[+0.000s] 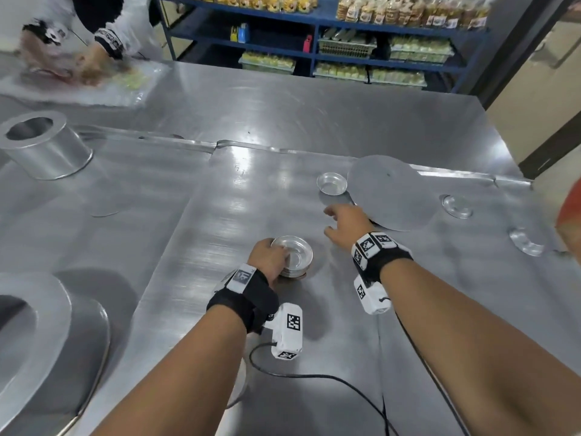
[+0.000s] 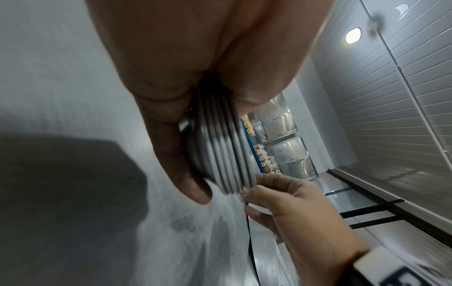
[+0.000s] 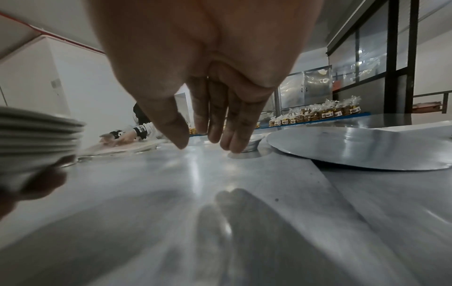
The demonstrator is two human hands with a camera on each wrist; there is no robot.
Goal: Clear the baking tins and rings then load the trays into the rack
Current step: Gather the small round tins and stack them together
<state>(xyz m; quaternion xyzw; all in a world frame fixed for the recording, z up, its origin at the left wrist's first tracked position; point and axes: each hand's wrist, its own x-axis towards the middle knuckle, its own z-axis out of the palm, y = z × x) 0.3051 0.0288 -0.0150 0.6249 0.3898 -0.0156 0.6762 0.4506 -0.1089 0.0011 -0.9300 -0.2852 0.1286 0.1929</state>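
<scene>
My left hand (image 1: pixel 274 257) grips a stack of small round baking tins (image 1: pixel 294 258) standing on the metal tray (image 1: pixel 235 215); in the left wrist view thumb and fingers curl round the stack (image 2: pixel 220 151). Open, with straight fingers and nothing in it, my right hand (image 1: pixel 333 219) hovers just short of a single small tin (image 1: pixel 331 183). That tin (image 3: pixel 254 142) lies beyond the fingertips (image 3: pixel 229 143) in the right wrist view. A flat round disc (image 1: pixel 391 191) lies to the right of the hand. Two more small tins (image 1: pixel 457 206) (image 1: pixel 526 242) lie farther right.
A tall metal ring (image 1: pixel 47 146) stands at the left, and a wide ring pan (image 1: pixel 41 325) sits at the near left. Another person (image 1: pixel 78 58) works over plastic sheeting at the far left. Blue shelves (image 1: pixel 314 51) with packed goods stand behind the table. A cable (image 1: pixel 314 377) trails near me.
</scene>
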